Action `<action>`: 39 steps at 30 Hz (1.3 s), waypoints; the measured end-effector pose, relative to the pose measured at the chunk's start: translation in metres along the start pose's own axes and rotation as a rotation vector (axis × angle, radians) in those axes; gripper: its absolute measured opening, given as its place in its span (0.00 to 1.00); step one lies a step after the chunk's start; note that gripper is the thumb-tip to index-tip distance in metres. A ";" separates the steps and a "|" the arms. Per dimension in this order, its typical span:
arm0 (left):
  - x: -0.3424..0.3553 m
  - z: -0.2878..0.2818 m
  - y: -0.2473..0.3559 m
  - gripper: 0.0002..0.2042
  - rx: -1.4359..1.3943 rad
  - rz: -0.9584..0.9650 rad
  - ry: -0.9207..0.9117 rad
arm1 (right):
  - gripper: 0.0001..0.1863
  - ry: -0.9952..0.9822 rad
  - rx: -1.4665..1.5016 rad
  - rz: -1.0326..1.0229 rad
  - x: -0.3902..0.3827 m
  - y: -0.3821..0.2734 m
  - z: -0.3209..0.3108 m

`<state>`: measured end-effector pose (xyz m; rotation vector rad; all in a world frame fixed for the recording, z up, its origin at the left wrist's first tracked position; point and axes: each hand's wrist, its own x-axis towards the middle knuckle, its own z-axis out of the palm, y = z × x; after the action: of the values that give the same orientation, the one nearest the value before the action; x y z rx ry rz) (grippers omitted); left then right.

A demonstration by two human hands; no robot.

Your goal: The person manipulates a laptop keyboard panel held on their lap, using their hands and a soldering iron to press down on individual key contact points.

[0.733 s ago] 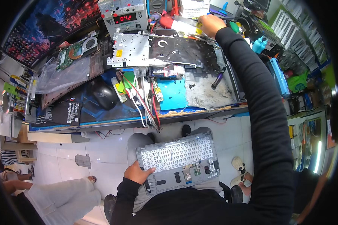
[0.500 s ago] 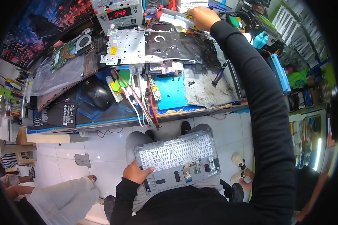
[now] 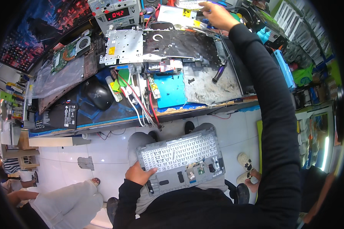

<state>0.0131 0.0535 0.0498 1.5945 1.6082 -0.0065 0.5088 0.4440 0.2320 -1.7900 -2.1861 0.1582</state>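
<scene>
On my lap lies a grey laptop palm-rest cover [image 3: 172,178], its inner side up, with the white keyboard backing [image 3: 179,154] showing. My left hand [image 3: 138,173] grips its left edge, thumb over the top and fingers underneath. At the far side of the bench my right hand [image 3: 217,16] is stretched out, fingers apart near a white box [image 3: 189,4] and small tools; I see nothing held in it. Nearer lie a silver metal plate [image 3: 122,47], a black laptop panel [image 3: 174,44] and a dark-handled screwdriver [image 3: 219,73] on a worn grey mat [image 3: 208,89].
A power supply [image 3: 116,17] stands at the back. Cables [image 3: 135,99] hang over the bench's front edge. A mouse [image 3: 98,93], a battery [image 3: 61,116] and a circuit board with a fan [image 3: 70,51] lie left. Another person's legs [image 3: 67,204] are at lower left.
My right hand has shifted slightly right, away from the yellow item, and its fingers have spread. A white sheet or lid now shows left of it. My left hand keeps its grip.
</scene>
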 end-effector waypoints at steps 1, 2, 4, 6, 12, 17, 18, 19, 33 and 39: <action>0.010 0.016 0.016 0.32 -0.022 0.062 -0.060 | 0.14 0.076 -0.611 -0.301 -0.019 0.066 -0.021; 0.004 0.006 0.005 0.32 -0.005 0.000 -0.040 | 0.10 0.224 -0.463 -0.208 -0.034 0.003 -0.017; 0.006 0.005 0.007 0.32 0.020 0.006 -0.031 | 0.15 0.419 -0.104 -0.218 -0.106 -0.052 -0.049; -0.002 -0.004 0.004 0.33 0.062 -0.025 -0.015 | 0.10 0.370 0.131 -0.196 -0.175 -0.106 -0.042; -0.002 0.000 -0.001 0.32 0.021 0.035 -0.001 | 0.12 -0.244 0.187 0.189 -0.400 -0.171 0.017; 0.000 0.009 0.006 0.32 0.000 0.051 -0.026 | 0.23 -0.092 0.231 0.572 -0.535 -0.119 0.161; -0.002 0.005 0.002 0.32 0.018 0.060 -0.001 | 0.25 -0.123 0.401 0.665 -0.529 -0.123 0.169; -0.003 0.005 -0.001 0.32 0.038 0.072 0.007 | 0.26 -0.156 0.570 0.768 -0.530 -0.126 0.176; -0.020 0.011 0.022 0.43 0.517 0.051 0.181 | 0.27 -0.121 0.541 0.759 -0.541 -0.127 0.187; 0.026 0.039 0.097 0.31 0.440 0.892 0.299 | 0.24 -0.188 0.687 0.739 -0.540 -0.123 0.183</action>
<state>0.1187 0.0712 0.0629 2.6438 0.9986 0.3880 0.4294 -0.0863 0.0027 -2.0620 -1.1960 1.1141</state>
